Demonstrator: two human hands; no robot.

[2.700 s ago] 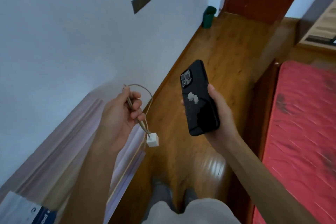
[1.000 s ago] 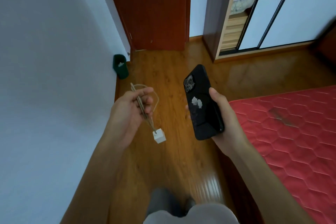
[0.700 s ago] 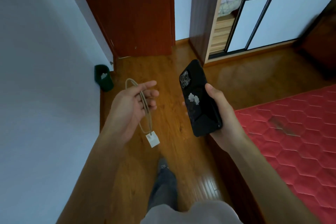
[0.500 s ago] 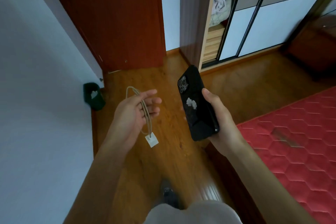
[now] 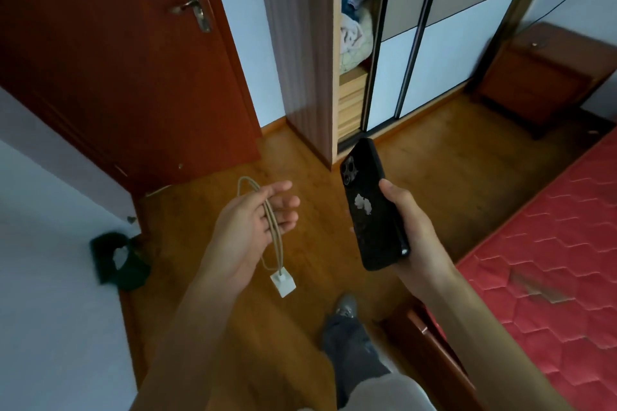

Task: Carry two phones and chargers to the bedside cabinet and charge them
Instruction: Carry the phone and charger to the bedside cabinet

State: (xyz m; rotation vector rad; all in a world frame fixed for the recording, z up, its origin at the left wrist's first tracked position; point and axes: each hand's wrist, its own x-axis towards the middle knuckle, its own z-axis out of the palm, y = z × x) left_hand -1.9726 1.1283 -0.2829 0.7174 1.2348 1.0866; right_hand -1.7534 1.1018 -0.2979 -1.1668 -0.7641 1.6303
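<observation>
Phone (image 5: 370,210) points away, camera far — right fingers (image 5: 389,188) clamp it; charger (image 5: 283,283) drapes straight left fingers (image 5: 283,207).

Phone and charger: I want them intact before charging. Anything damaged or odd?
The phone in the right hand has a pale scuffed-looking patch on its back. The charger cable drapes over the left hand, plug dangling.
</observation>
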